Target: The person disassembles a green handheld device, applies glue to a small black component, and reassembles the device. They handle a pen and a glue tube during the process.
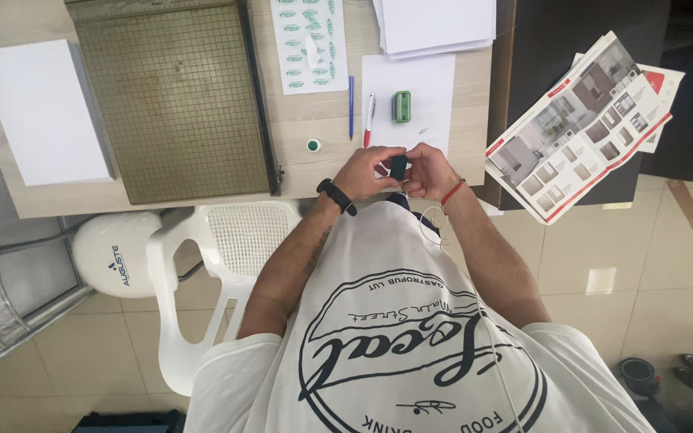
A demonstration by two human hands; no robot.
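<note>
My left hand (365, 173), with a black watch at the wrist, and my right hand (431, 170), with a red cord at the wrist, meet at the near edge of the wooden desk (467, 120). Between their fingertips they pinch a small dark block (399, 167). Just beyond the hands lies a white sheet (423, 84) with a small green rectangular stamp-like thing (401, 106) on it. A red-and-white pen (369, 119) and a blue pen (351, 107) lie beside that sheet, and a small green round cap (313, 145) sits to the left.
A green gridded paper cutter (174, 96) fills the desk's left half, beside a white paper ream (46, 112). A sheet of green labels (309, 44) and a paper stack (435, 24) lie further back. Brochures (575, 124) overhang at right. A white plastic chair (230, 240) and white helmet (114, 252) stand below.
</note>
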